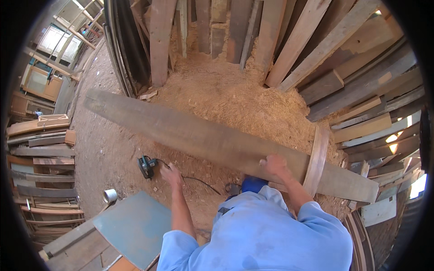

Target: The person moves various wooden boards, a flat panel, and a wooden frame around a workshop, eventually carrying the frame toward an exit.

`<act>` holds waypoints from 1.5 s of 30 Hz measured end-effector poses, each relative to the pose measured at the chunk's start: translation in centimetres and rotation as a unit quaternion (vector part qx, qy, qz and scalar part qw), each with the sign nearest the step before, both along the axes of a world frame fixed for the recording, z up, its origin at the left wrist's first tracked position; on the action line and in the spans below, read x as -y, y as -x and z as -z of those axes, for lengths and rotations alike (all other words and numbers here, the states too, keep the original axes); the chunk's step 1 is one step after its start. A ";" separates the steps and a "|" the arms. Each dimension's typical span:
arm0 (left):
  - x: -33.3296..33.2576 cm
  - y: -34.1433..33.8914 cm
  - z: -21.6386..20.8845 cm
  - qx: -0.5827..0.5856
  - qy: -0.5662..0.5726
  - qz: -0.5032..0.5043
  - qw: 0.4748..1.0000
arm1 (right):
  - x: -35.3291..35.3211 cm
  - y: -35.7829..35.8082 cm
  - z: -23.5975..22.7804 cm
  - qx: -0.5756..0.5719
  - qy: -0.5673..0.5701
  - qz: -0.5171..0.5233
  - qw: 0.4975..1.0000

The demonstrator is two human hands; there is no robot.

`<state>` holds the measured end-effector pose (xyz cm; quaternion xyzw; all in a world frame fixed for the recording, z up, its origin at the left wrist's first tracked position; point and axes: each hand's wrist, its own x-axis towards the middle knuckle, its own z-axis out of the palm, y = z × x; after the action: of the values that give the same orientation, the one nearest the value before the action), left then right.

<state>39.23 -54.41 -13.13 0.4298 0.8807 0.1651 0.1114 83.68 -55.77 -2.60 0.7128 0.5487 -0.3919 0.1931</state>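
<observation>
A long, weathered wooden plank lies slantwise in front of me, from the far left to the near right. Over its near part is my right hand, fingers curled; anything inside them is hidden. On the left, my left hand is closed around the black power cord of a small teal and black power tool. The tool is just left of that hand, beside the plank. A shorter, paler board crosses the plank near its right end.
Timber boards stand upright at the back, with more stacked on the right and left. Sawdust covers the ground beyond the plank. A blue-grey panel and a white cup-like container are at lower left.
</observation>
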 end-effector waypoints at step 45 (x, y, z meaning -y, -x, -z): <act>-22.5 -8.4 4.2 -0.243 0.148 -0.025 0.958 | -28.2 0.5 32.3 -0.461 0.096 0.544 0.695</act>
<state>47.67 -31.95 -17.33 0.4139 0.9060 -0.0738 -0.0483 83.21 -27.57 -34.92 0.5939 0.0452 -0.7587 -0.2638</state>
